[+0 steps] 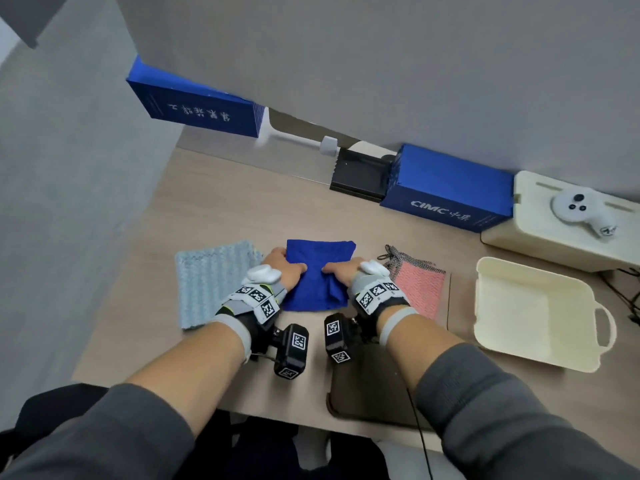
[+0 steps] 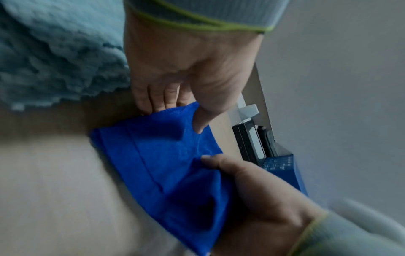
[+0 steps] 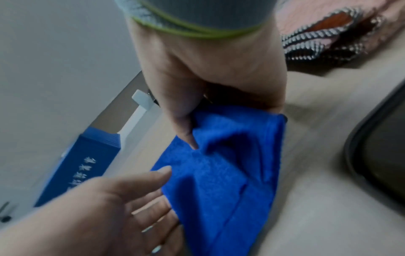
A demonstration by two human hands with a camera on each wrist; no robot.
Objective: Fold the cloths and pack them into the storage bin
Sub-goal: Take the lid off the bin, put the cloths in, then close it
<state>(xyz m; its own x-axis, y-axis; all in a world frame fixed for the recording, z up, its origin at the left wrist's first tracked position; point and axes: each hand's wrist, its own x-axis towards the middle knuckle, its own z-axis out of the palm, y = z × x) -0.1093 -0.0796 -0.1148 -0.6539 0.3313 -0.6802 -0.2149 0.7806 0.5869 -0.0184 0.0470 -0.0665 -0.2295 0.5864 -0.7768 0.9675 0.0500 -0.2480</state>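
Both hands, left hand (image 1: 282,268) and right hand (image 1: 341,271), are pinching the blue cloth (image 1: 317,271) mid-desk (image 1: 225,209), folding it. Two cloths are waiting beside it; the bin (image 1: 485,327) is holding nothing.

A matt, fine-piled blue cloth (image 1: 318,271) lies on smooth wood-grain table (image 1: 221,209), beside a smooth cream plastic bin (image 1: 485,327).
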